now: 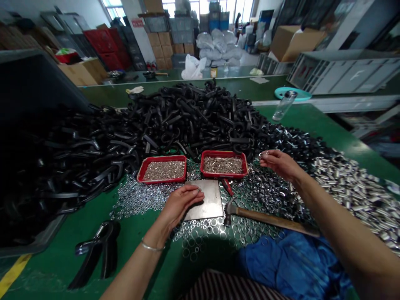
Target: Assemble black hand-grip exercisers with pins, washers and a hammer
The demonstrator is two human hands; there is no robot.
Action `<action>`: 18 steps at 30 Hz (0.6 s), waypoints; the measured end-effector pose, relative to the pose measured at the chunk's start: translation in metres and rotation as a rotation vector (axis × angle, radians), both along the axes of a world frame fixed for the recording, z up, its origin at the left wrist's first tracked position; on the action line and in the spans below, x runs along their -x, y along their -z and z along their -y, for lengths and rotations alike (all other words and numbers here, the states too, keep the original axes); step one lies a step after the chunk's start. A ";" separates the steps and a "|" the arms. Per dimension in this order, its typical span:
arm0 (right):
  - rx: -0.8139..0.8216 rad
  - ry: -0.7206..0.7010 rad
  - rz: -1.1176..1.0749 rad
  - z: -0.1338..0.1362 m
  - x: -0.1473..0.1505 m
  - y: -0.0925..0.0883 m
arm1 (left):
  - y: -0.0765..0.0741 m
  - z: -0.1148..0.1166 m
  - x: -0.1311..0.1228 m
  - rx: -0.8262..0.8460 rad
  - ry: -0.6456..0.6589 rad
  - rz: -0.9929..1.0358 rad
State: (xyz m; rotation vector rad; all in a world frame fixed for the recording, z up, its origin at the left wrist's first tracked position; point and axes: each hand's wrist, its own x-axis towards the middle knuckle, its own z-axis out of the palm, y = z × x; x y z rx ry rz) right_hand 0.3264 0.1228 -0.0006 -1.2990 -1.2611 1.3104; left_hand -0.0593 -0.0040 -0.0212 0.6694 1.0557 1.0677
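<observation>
Over a flat metal plate (210, 205), my left hand (183, 202) has its thumb and fingers pinched together. Something tiny may sit at its fingertips, too small to name. My right hand (279, 164) is raised over the right side of the heaped parts, its fingertips closed on a small shiny piece whose kind I cannot make out. A hammer (265, 216) with a wooden handle lies right of the plate. Near it is a red-handled tool (227, 187). Two red trays, one of tiny metal pieces (162, 169) and one of small pins (222, 165), stand beyond the plate.
A big pile of black plastic clamp parts (187, 112) fills the back. Metal rings (215, 227) and nuts (137, 198) are scattered around the plate. Metal cylinders (350, 183) are heaped at right. A black spring clamp (100, 254), blue cloth (290, 266) and glass bottle (284, 106) are also here.
</observation>
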 end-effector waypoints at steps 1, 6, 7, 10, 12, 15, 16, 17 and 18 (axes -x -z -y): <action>0.022 -0.030 -0.044 0.006 0.009 -0.003 | 0.001 -0.003 -0.009 -0.009 0.015 0.031; -0.119 -0.005 0.335 0.028 0.071 -0.001 | 0.005 -0.014 -0.044 -0.078 0.052 0.063; -0.181 0.018 0.442 0.030 0.081 0.000 | 0.006 -0.016 -0.046 -0.093 0.055 0.059; -0.229 0.004 0.384 0.035 0.101 -0.005 | 0.008 -0.018 -0.045 -0.129 0.047 0.037; -0.110 -0.086 0.076 0.040 0.109 -0.010 | 0.008 -0.017 -0.042 -0.130 0.016 0.012; 0.117 -0.213 -0.320 0.053 0.127 -0.014 | 0.008 -0.016 -0.041 -0.120 -0.048 -0.014; 0.189 -0.253 -0.395 0.058 0.134 -0.012 | 0.008 -0.017 -0.042 -0.122 -0.068 -0.011; 0.254 -0.293 -0.450 0.063 0.143 -0.009 | 0.008 -0.018 -0.044 -0.128 -0.084 -0.002; 0.309 -0.332 -0.487 0.067 0.151 -0.004 | 0.008 -0.019 -0.046 -0.135 -0.096 0.007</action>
